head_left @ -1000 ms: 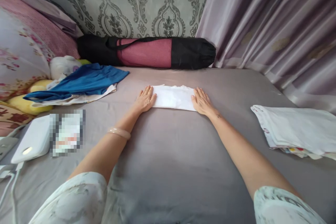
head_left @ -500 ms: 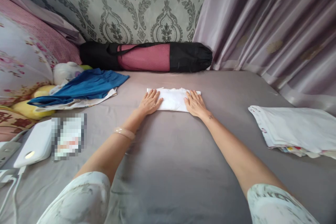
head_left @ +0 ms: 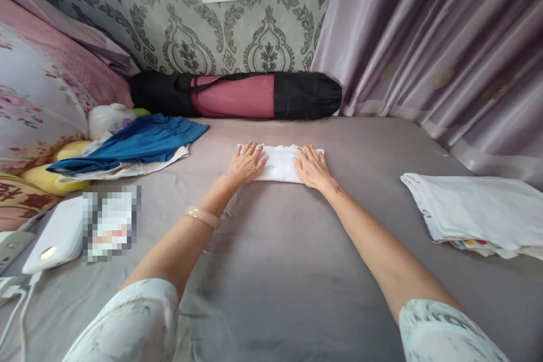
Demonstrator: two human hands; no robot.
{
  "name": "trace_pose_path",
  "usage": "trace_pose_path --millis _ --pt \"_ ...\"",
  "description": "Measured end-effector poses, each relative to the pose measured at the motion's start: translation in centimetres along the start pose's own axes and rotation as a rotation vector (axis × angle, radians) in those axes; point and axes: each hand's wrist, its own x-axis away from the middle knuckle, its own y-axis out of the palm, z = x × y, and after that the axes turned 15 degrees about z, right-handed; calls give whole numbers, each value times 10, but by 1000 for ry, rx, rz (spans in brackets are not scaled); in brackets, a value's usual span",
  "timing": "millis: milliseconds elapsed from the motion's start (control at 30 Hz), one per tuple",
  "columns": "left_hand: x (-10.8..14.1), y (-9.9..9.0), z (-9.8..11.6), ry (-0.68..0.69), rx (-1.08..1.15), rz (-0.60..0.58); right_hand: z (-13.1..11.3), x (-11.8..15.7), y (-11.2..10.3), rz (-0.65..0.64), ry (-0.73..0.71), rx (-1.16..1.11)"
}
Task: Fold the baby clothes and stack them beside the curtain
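A white cloth (head_left: 279, 164), folded into a narrow rectangle, lies flat on the grey bed sheet (head_left: 280, 254). Over its left end rests my left hand (head_left: 247, 163), palm down with the fingers stretched out. My right hand (head_left: 312, 167) lies the same way on the right end, fingers spread. Neither hand grips the cloth. Its middle shows between the two thumbs, while the parts under my palms are hidden. A pale bangle (head_left: 202, 216) circles my left forearm.
A black and pink rolled bag (head_left: 233, 95) lies along the wall. Left are blue clothing (head_left: 144, 141), plush toys (head_left: 109, 119), a white power bank (head_left: 57, 237) with cables and a blurred item (head_left: 112, 223). Folded white clothes (head_left: 475, 209) lie right, below the curtain (head_left: 403, 39).
Both hands have slid slightly inward along the cloth, closer to each other. The view has tilted up a little.
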Motion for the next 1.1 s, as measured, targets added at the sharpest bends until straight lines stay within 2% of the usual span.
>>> trace_pose_path --millis 133,233,367,433,533,667,800,933,1000,1100 --pt "2 5 7 9 22 -59 -6 1 12 26 -20 -10" --pt "4 12 5 -4 38 -54 -5 2 19 57 -28 -6" --pt "2 12 3 -8 61 -61 -4 1 17 35 -22 -19" --pt "1 8 8 -7 53 -52 -8 -1 12 30 -5 -29" --pt "0 5 23 29 44 23 -20 -2 8 73 -20 -51" --pt "2 13 42 62 90 24 -32 -1 15 93 -51 -75" --pt "4 24 45 35 95 35 -32 1 25 134 -53 -70" --pt "1 22 45 38 115 17 -31 0 24 123 -47 -60" --pt "-2 19 47 -11 124 81 -34 -2 21 118 -37 -63" --pt "-5 18 49 -175 104 231 -45 -6 19 152 -42 -88"
